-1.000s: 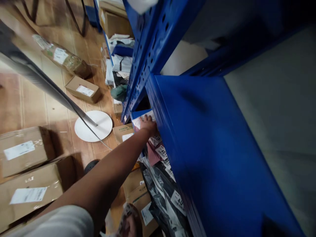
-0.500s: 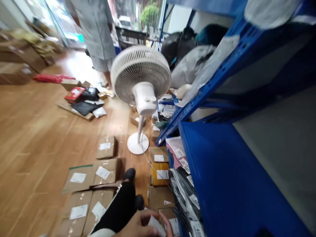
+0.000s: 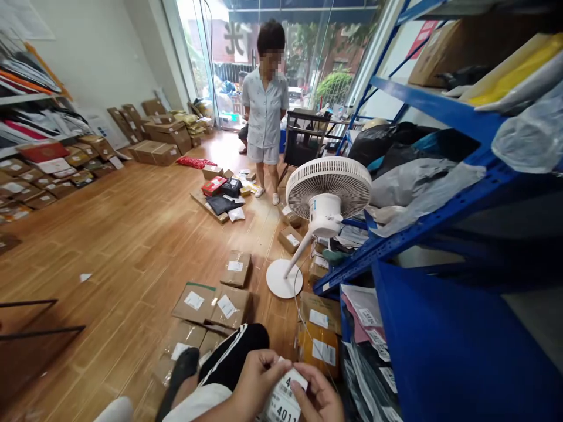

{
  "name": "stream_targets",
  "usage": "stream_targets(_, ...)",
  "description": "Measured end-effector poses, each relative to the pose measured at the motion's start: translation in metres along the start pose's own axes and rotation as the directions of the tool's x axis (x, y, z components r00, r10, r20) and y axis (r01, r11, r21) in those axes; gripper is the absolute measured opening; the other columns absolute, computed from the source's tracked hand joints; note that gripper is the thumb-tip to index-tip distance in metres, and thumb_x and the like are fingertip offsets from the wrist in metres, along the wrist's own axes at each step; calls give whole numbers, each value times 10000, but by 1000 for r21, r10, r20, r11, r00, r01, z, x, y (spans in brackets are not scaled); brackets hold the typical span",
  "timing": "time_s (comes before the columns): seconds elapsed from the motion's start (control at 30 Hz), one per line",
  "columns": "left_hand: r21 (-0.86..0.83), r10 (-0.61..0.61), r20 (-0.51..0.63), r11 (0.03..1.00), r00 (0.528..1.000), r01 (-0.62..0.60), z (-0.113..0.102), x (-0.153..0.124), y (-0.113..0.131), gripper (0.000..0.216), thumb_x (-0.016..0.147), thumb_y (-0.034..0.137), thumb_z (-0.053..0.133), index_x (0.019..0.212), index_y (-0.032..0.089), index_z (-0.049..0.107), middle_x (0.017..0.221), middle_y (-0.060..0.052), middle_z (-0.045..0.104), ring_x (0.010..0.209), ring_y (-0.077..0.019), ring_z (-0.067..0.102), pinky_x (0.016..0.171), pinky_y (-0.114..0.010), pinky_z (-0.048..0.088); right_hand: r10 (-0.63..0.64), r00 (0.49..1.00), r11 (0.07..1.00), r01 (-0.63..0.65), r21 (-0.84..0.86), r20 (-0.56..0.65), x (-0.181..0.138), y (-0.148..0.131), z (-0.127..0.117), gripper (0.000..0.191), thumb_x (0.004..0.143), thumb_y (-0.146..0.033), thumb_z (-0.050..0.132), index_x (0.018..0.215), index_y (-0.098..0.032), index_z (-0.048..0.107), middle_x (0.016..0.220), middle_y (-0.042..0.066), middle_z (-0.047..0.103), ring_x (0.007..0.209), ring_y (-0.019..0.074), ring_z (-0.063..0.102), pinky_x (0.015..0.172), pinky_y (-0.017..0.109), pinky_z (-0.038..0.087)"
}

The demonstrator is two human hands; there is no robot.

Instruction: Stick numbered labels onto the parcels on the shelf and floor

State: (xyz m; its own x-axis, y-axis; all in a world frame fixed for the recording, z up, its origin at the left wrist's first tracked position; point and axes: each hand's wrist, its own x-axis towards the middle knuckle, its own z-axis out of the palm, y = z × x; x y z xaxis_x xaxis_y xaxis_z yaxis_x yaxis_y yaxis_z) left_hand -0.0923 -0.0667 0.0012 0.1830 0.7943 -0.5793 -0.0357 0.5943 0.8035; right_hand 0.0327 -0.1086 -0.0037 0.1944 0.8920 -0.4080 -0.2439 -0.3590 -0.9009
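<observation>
At the bottom edge, both my hands pinch a white printed label [image 3: 285, 398] with large black digits. My left hand [image 3: 255, 380] grips its left side with curled fingers, and my right hand [image 3: 319, 398] holds its upper right corner between thumb and fingers. My black trouser leg with white stripes [image 3: 229, 360] lies just left of the hands. Right beside them stands a blue metal shelf unit [image 3: 440, 346], its low tier packed with labelled black and pink mailer bags [image 3: 367, 334].
A white standing fan [image 3: 323, 202] stands ahead near the shelf. Several labelled cardboard boxes [image 3: 220, 302] lie on the wooden floor. A person in light clothes [image 3: 265, 111] stands farther back by scattered parcels. More boxes line the left wall and shelves.
The view has swung up from the low shelf tier to the room. My left hand left the bags in the shelf and now holds a label together with my right hand.
</observation>
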Motion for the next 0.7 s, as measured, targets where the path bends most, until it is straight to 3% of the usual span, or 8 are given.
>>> stream_targets(0.1, 13, 31, 60, 999, 998, -32, -5, 4, 16, 608, 569, 721, 580, 421, 148, 439, 435, 54, 320, 466, -66, 272, 457, -231, 190, 19, 997, 999, -17, 31, -72, 0, -7, 10, 404, 571, -500, 759, 797, -174, 682, 772, 101, 720, 759, 262, 662, 701, 348, 538)
stream_targets(0.2, -20, 42, 220, 999, 975, -38, -16, 6, 33, 547, 576, 639, 651, 607, 93, 639, 514, 8, 513, 499, -87, 401, 497, -219, 300, 33, 988, 997, -23, 72, -153, 2, -16, 22, 433, 579, -493, 758, 847, -163, 675, 843, 117, 725, 797, 279, 663, 716, 370, 539)
stream_targets(0.3, -99, 69, 356, 994, 932, -36, -40, 10, 45, 510, 556, 502, 751, 881, 113, 698, 757, -52, 679, 648, -136, 536, 633, -241, 409, 37, 982, 997, -25, 67, -187, 8, -26, 44, 442, 565, -492, 767, 842, -163, 666, 846, 114, 727, 802, 269, 662, 718, 350, 530)
stream_targets(0.37, -129, 84, 410, 991, 908, -33, -67, 16, 49, 485, 588, 473, 745, 925, 128, 696, 821, -64, 704, 689, -149, 567, 670, -248, 424, 16, 976, 999, -5, 50, -219, 12, -26, 68, 448, 541, -502, 777, 809, -161, 662, 802, 104, 726, 763, 251, 658, 681, 320, 519)
stream_targets(0.47, -76, 70, 464, 996, 883, -39, -125, 32, 45, 429, 608, 485, 729, 840, 125, 695, 723, -44, 699, 626, -132, 557, 614, -229, 412, -33, 963, 998, 46, 43, -267, 18, -5, 122, 438, 550, -524, 761, 769, -162, 650, 702, 73, 709, 666, 207, 629, 605, 281, 483)
stream_targets(0.53, -3, 36, 484, 999, 874, -40, -178, 44, 39, 399, 633, 509, 699, 731, 123, 665, 616, -17, 657, 557, -111, 520, 548, -212, 382, -57, 949, 996, 76, 49, -309, 20, 24, 171, 419, 577, -536, 740, 737, -163, 637, 644, 48, 684, 608, 173, 593, 571, 256, 448)
stream_targets(0.7, 221, -73, 610, 972, 789, -81, -334, 64, 33, 404, 659, 538, 661, 722, 141, 628, 608, -1, 626, 563, -114, 500, 544, -213, 375, -68, 886, 975, 157, 158, -458, 14, 110, 329, 402, 607, -539, 718, 718, -173, 594, 624, 0, 613, 551, 115, 495, 530, 223, 377)
